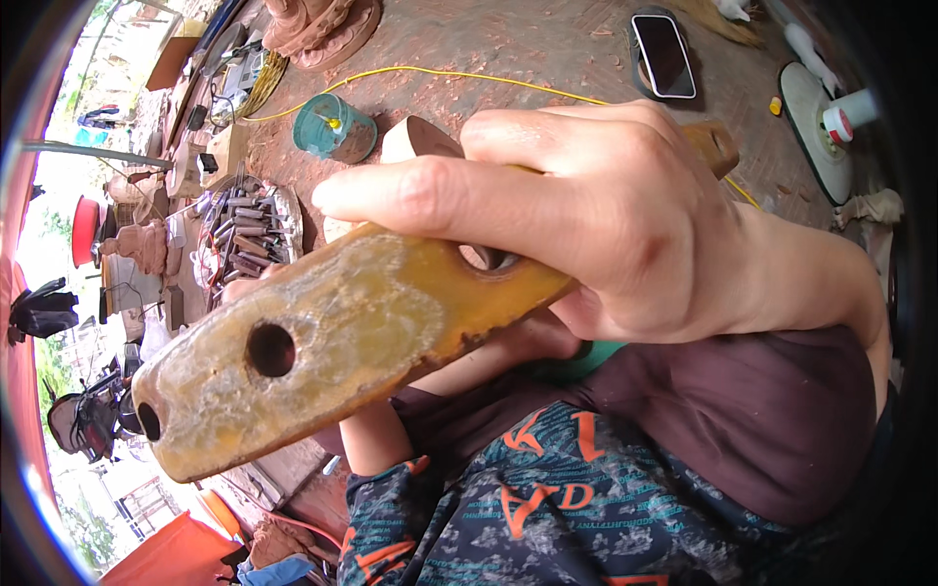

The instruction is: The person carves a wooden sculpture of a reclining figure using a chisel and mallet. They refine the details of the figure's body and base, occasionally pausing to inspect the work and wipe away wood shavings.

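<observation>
**Hold the block firmly from both sides**

The yellow-brown block sits at the centre, its near end toward eight o'clock. The right hand clasps it at two o'clock; a firm hold should limit twisting. The left hand shows only fingertips at nine o'clock, its grip impossible to tell; support there would help. Skin should stay off the chipped lower edge.

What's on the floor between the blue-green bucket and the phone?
In the head view, a yellow cord runs across the brown floor between them.
</observation>
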Motion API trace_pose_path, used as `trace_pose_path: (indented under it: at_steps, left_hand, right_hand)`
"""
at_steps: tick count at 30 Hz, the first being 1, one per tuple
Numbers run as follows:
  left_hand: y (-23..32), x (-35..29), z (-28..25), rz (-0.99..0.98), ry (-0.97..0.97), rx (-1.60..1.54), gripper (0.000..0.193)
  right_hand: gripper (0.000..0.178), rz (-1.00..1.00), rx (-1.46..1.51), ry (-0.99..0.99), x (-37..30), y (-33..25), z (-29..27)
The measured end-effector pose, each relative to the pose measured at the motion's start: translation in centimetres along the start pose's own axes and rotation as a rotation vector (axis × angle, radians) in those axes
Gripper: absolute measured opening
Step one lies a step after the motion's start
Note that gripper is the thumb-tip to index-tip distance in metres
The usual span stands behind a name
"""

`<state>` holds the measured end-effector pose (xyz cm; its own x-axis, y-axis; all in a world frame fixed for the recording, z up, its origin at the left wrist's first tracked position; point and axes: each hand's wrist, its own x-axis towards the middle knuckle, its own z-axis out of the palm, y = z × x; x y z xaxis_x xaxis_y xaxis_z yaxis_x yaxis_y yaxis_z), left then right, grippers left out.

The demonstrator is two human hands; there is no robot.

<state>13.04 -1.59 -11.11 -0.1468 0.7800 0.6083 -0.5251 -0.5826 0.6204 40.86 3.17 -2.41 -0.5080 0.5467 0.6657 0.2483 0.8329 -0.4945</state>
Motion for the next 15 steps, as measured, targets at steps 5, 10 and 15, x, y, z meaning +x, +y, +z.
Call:
trace_pose_path:
  at_steps: [5,10,15]
  left_hand:
    - [-0.3,-2.5,0.4,-0.027,0.047,0.100,0.034]
    - [-0.1,-3.5,0.5,-0.038,0.069,0.147,0.034]
    - [-0.6,-3.8,0.6,-0.034,0.084,0.139,0.034]
  right_hand:
    - [0.058,-0.068,-0.008,0.038,-0.4,0.7,0.4]
    - [0.055,-0.081,0.022,0.019,-0.5,0.8,0.4]
    - [0.052,-0.018,-0.005,-0.045,-0.6,0.7,-0.4]
